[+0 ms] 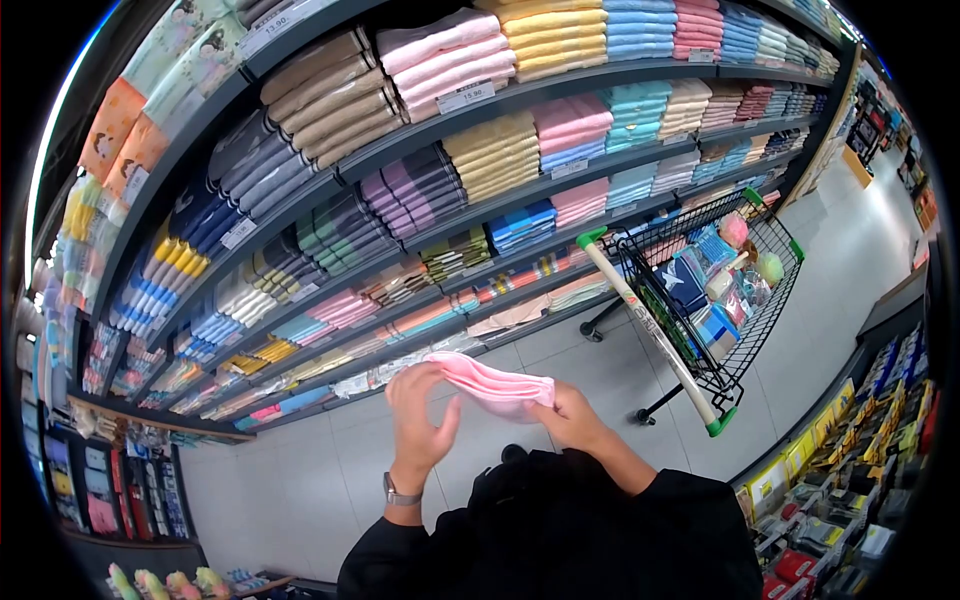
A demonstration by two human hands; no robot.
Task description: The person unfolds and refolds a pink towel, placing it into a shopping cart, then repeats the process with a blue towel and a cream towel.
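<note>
A soft pink folded cloth, apparently a terry towel point(495, 388), is held in the air at the centre of the frame, above the pale grey tiled floor point(300, 500). Its layers are stacked along the upper edge and its middle sags in a shallow curve between the hands. The right hand point(572, 412), right of centre, has its grip clenched on the towel's right end, thumb in front and the other fingers largely hidden. The left hand point(418, 412), with a dark-faced wristwatch point(402, 492) below it, is at the upper left end of the cloth; its grip is slack, the thumb spread clear of the fabric, and whether the fingertips press on it I cannot tell.

The towel should handle as light, limp and unbreakable, with enough nap not to slip. Pinched at one end only, it would likely droop and let its folds fan apart; a hold taking all the layers at each short end, or a palm under the middle, should keep it neat.

Dark grey shelves point(430, 128) of folded towels fill the upper left and centre. At the right stands a black wire shopping cart with green corners and a pale handle point(652, 335), holding packaged goods.
</note>
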